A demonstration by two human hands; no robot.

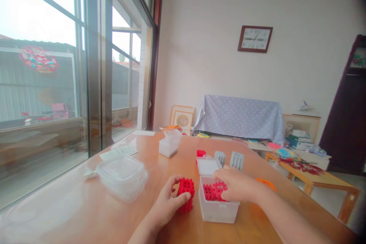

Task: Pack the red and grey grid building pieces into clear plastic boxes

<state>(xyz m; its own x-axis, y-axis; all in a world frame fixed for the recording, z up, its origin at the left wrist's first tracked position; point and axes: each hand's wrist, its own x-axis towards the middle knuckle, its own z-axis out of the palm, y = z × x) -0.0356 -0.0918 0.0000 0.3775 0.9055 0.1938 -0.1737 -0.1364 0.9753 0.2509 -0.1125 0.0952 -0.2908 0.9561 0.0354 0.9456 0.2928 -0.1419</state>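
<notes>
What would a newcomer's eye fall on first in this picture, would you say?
The bright red draws the eye first: the left hand holds a red block on the wooden table, and the right hand rests on more red blocks in a clear box beside it. Then come the stacked clear tubs by the window and the clock on the far wall.

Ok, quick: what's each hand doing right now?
Left hand: closed on the red block.
Right hand: reaching into the clear box, resting on the red pieces; whether it grips one cannot be told.
</notes>
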